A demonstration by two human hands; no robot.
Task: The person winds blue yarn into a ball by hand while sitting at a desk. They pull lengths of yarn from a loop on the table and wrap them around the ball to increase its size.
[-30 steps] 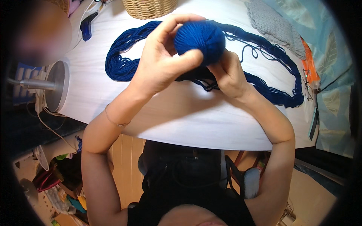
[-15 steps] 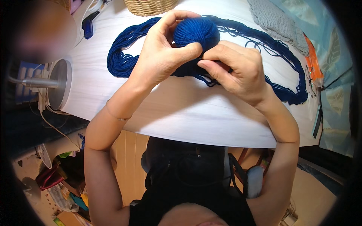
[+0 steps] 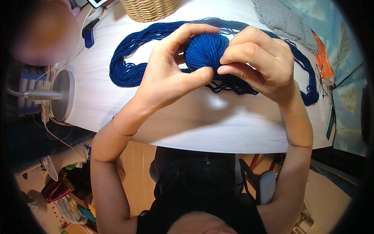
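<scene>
A white table [image 3: 187, 142] carries nearly everything, its near edge curving in front of the person. Across its middle stretches a long looped skein of dark blue yarn [image 3: 130, 76], one end toward the left edge, the other close to the right edge. By the look of it, a good share of yarn lies unwound there, while part is wound into a ball. A grey knitted piece [image 3: 286, 24] rests at the far right corner. Toward the far side stands a wicker basket [image 3: 150, 9]; its top is cut off, so its contents cannot be told. The left hand [image 3: 169, 70] curls around the ball, gripping it above the table's middle. The right hand [image 3: 265, 58] is bent inward, fingertips and thumb against the ball's right side; whether they pinch a strand is unclear. Smallest here, the blue ball of yarn [image 3: 204, 50] looks rounded and neatly layered.
</scene>
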